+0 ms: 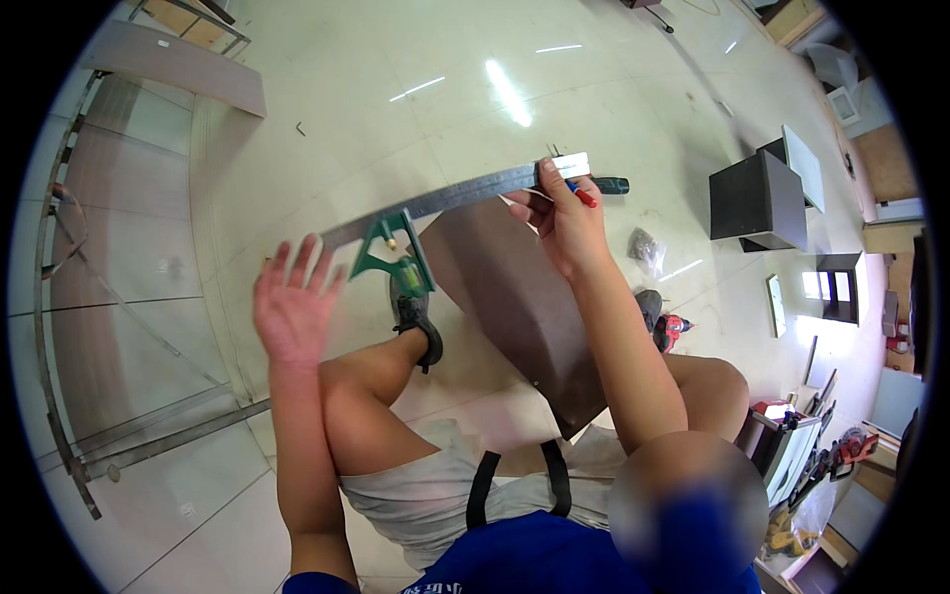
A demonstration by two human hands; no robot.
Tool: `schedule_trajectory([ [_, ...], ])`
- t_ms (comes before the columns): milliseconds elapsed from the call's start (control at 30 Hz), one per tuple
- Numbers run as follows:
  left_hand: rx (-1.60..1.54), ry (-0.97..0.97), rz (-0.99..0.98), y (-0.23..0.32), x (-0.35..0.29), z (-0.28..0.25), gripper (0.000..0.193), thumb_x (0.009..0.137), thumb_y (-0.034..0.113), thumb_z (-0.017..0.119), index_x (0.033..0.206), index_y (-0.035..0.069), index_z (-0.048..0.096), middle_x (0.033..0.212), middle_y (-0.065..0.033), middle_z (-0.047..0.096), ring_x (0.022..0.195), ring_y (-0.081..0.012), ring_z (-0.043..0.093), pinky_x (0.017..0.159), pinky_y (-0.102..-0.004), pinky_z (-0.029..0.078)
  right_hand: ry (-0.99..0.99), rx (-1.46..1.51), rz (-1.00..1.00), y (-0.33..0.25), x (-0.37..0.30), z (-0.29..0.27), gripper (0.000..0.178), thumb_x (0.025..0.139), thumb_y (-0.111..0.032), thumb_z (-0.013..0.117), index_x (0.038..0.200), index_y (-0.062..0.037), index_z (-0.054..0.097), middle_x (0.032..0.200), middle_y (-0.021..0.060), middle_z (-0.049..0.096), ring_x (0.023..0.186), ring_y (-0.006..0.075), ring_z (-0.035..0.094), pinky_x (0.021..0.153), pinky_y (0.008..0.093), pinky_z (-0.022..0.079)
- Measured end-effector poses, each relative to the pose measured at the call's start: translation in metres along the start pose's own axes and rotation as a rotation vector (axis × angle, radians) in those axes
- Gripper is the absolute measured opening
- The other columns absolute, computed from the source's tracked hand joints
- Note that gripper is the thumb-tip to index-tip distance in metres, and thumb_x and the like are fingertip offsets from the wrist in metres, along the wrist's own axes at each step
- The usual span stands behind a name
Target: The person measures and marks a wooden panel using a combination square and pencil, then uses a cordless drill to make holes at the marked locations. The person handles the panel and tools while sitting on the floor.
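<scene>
My right hand point(572, 223) is closed on the far right end of a combination square point(455, 196), a long steel rule with a green head point(424, 259). A red and blue pen point(581, 193) is also held in that hand. The rule slants down to the left in the air, and its green head hangs below it with a level vial. Beside the rule's left end is my left hand point(292, 312), palm showing and fingers spread, holding nothing. Beneath the square, a dark brown panel point(515, 297) lies between my legs.
A green-handled tool point(614, 185) rests beyond my right hand. By my right foot are a red power drill point(673, 329) and a clear plastic bag point(646, 249). A dark box-shaped cabinet point(757, 198) stands at right. At left are a metal frame point(54, 297) and a long board point(178, 64).
</scene>
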State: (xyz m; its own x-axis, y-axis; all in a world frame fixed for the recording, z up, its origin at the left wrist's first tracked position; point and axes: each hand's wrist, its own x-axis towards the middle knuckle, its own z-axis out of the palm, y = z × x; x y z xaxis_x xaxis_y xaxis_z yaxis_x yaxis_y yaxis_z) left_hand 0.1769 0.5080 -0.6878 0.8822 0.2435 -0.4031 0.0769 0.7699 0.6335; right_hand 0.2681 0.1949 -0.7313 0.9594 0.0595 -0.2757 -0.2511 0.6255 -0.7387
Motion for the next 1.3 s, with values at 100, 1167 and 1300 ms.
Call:
schedule_trajectory([
  [100, 0.914, 0.07, 0.248, -0.001, 0.01, -0.03, 0.036, 0.097, 0.033, 0.059, 0.119, 0.005, 0.059, 0.113, -0.015, 0.068, 0.111, -0.0237, 0.063, 0.094, -0.0383, 0.047, -0.045, -0.167, 0.112, 0.028, 0.012, -0.009, 0.021, 0.098, -0.023, 0.06, 0.099, -0.0013, 0.059, 0.091, 0.0113, 0.067, 0.077, 0.02, 0.07, 0.068, 0.0323, 0.062],
  [1167, 1.272, -0.36, -0.612, -0.132, 0.147, -0.112, 0.038, 0.093, 0.027, 0.07, 0.112, -0.001, 0.052, 0.086, -0.0136, 0.07, 0.061, -0.0137, 0.063, 0.058, -0.027, 0.051, 0.197, -1.622, -0.158, 0.131, 0.012, -0.132, 0.026, 0.095, -0.033, 0.056, 0.11, -0.0114, 0.057, 0.087, 0.0161, 0.068, 0.082, 0.0357, 0.066, 0.071, 0.0461, 0.052],
  [1300, 1.258, -0.328, -0.683, -0.13, 0.15, -0.11, 0.038, 0.092, 0.028, 0.07, 0.114, 0.001, 0.055, 0.088, -0.0125, 0.07, 0.061, -0.0141, 0.063, 0.058, -0.027, 0.051, 0.187, -1.627, -0.178, 0.134, 0.014, -0.134, 0.027, 0.095, -0.033, 0.056, 0.111, -0.0113, 0.057, 0.085, 0.0156, 0.068, 0.08, 0.0355, 0.066, 0.071, 0.0461, 0.051],
])
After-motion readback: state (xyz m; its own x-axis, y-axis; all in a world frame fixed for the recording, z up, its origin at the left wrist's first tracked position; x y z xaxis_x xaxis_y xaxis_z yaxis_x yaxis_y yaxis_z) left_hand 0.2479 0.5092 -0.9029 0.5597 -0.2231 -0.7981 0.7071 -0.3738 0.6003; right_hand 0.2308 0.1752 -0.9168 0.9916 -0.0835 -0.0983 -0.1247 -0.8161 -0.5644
